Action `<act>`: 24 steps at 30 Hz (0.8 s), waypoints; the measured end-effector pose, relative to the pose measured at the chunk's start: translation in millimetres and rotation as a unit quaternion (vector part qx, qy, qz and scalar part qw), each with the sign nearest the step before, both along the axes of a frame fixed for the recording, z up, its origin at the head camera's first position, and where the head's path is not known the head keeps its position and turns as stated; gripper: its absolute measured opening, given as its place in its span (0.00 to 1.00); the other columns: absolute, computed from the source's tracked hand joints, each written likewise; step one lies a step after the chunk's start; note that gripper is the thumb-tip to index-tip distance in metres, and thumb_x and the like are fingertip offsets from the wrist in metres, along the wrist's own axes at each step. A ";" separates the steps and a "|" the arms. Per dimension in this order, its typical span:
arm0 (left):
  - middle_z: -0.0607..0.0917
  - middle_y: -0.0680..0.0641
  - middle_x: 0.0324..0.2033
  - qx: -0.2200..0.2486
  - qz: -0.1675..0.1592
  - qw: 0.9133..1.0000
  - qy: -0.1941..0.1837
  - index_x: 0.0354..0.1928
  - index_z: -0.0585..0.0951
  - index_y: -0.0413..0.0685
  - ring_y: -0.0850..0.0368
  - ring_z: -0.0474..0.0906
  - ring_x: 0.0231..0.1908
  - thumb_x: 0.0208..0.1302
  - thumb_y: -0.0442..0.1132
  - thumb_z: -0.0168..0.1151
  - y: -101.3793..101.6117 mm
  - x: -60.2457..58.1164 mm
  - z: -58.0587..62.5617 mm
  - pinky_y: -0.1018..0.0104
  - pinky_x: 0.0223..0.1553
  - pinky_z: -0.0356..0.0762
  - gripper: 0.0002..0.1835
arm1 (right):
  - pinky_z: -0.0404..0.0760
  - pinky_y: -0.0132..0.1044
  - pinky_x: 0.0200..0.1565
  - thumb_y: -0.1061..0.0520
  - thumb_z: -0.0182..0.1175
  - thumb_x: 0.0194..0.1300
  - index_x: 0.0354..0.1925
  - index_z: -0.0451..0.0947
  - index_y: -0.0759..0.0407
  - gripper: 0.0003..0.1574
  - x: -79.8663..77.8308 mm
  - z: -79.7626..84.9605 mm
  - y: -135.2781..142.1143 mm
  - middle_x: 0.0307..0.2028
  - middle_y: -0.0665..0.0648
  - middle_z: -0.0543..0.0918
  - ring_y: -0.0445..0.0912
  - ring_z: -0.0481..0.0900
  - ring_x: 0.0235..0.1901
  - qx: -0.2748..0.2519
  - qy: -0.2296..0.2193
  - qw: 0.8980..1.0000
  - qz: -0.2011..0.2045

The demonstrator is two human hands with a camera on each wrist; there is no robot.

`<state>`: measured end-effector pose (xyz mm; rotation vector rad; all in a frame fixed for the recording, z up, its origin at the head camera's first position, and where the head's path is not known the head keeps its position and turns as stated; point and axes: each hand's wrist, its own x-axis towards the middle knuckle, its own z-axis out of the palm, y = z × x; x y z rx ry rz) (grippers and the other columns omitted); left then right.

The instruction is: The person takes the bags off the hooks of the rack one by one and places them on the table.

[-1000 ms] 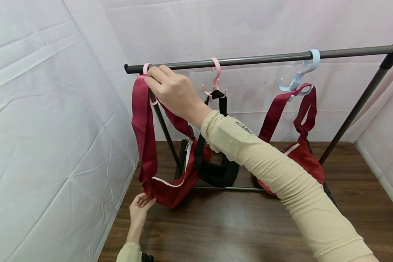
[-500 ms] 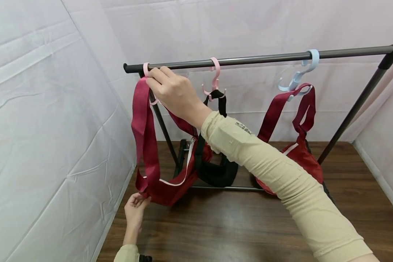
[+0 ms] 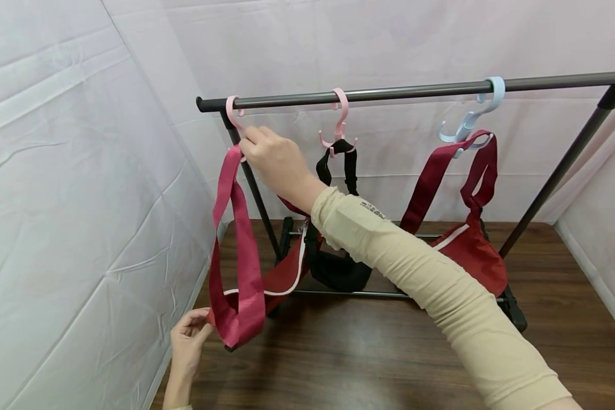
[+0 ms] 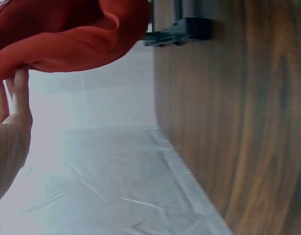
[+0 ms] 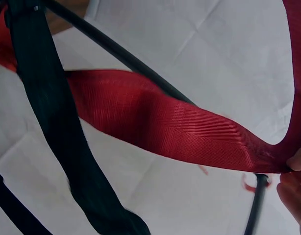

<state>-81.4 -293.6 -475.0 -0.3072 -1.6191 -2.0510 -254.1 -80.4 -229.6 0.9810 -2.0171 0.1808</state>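
Observation:
My right hand (image 3: 279,165) pinches the top of a crimson strap (image 3: 249,273) just below the left pink hook (image 3: 232,111). In the right wrist view the strap (image 5: 155,122) runs taut away from the thumb and fingers. This strap belongs to a red waist bag (image 3: 286,274) with a white-edged zip, which hangs slanted at the left end of the rack. Low on the left, my left hand (image 3: 187,339) pinches the bag's near end between thumb and fingers. The left wrist view has the bag's red fabric (image 4: 87,49) above the fingers.
A dark metal rail (image 3: 400,93) crosses the view. From a middle pink hook (image 3: 340,114) hangs a black bag (image 3: 338,272); from a blue hook (image 3: 468,119) hangs another red bag (image 3: 474,259). White sheeting (image 3: 82,228) stands close on the left, above a wooden floor (image 3: 348,353).
My right hand has lowered the strap top away from the left hook and rail. The left hand has moved left and down with the bag's end; the strap loop hangs lower.

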 end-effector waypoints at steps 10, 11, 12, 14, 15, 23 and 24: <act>0.83 0.47 0.39 -0.028 -0.117 0.987 0.105 0.36 0.79 0.34 0.60 0.79 0.41 0.50 0.13 0.53 4.7 3.9 23.9 0.74 0.45 0.74 0.15 | 0.80 0.31 0.29 0.63 0.52 0.64 0.34 0.82 0.58 0.11 -9.3 -53.6 -17.4 0.33 0.53 0.81 0.43 0.79 0.34 0.019 -0.049 0.999 -0.006; 0.83 0.46 0.39 -0.029 -0.122 0.986 0.108 0.36 0.78 0.34 0.59 0.79 0.41 0.51 0.14 0.53 5.3 4.7 26.5 0.74 0.45 0.74 0.14 | 0.80 0.31 0.29 0.63 0.52 0.64 0.34 0.82 0.59 0.11 -10.5 -59.6 -18.6 0.32 0.53 0.81 0.43 0.79 0.33 0.021 -0.061 0.998 -0.001; 0.82 0.46 0.39 -0.025 -0.133 0.984 0.114 0.37 0.78 0.33 0.59 0.79 0.42 0.51 0.13 0.52 5.6 5.2 29.1 0.73 0.46 0.74 0.14 | 0.80 0.31 0.29 0.63 0.52 0.63 0.34 0.82 0.59 0.11 -11.4 -65.3 -19.5 0.32 0.53 0.80 0.44 0.79 0.33 0.021 -0.074 0.997 0.004; 0.82 0.45 0.40 -0.016 -0.151 0.981 0.123 0.37 0.77 0.31 0.57 0.78 0.42 0.52 0.13 0.51 6.1 5.8 34.5 0.73 0.45 0.74 0.14 | 0.80 0.31 0.30 0.62 0.53 0.63 0.34 0.82 0.59 0.10 -13.2 -76.4 -21.5 0.32 0.53 0.80 0.44 0.79 0.33 0.020 -0.097 0.995 0.014; 0.82 0.44 0.40 -0.008 -0.161 0.979 0.128 0.37 0.77 0.30 0.57 0.78 0.43 0.52 0.13 0.51 6.2 6.0 37.1 0.72 0.45 0.74 0.13 | 0.80 0.31 0.31 0.62 0.54 0.63 0.34 0.82 0.59 0.09 -13.6 -81.4 -22.4 0.32 0.53 0.80 0.44 0.79 0.33 0.019 -0.107 0.994 0.016; 0.81 0.42 0.41 0.021 -0.209 0.968 0.138 0.38 0.75 0.30 0.54 0.77 0.44 0.55 0.14 0.48 7.9 4.5 54.8 0.70 0.47 0.74 0.12 | 0.81 0.31 0.33 0.63 0.52 0.63 0.33 0.82 0.58 0.11 -13.5 -118.2 -31.1 0.34 0.53 0.80 0.44 0.79 0.34 0.050 -0.150 0.987 0.012; 0.81 0.42 0.41 0.021 -0.211 0.968 0.136 0.38 0.75 0.30 0.54 0.77 0.45 0.55 0.14 0.48 8.4 4.0 56.4 0.70 0.47 0.73 0.12 | 0.81 0.30 0.33 0.63 0.52 0.64 0.34 0.82 0.57 0.11 -13.1 -123.2 -32.2 0.35 0.52 0.80 0.43 0.79 0.34 0.056 -0.157 0.986 0.009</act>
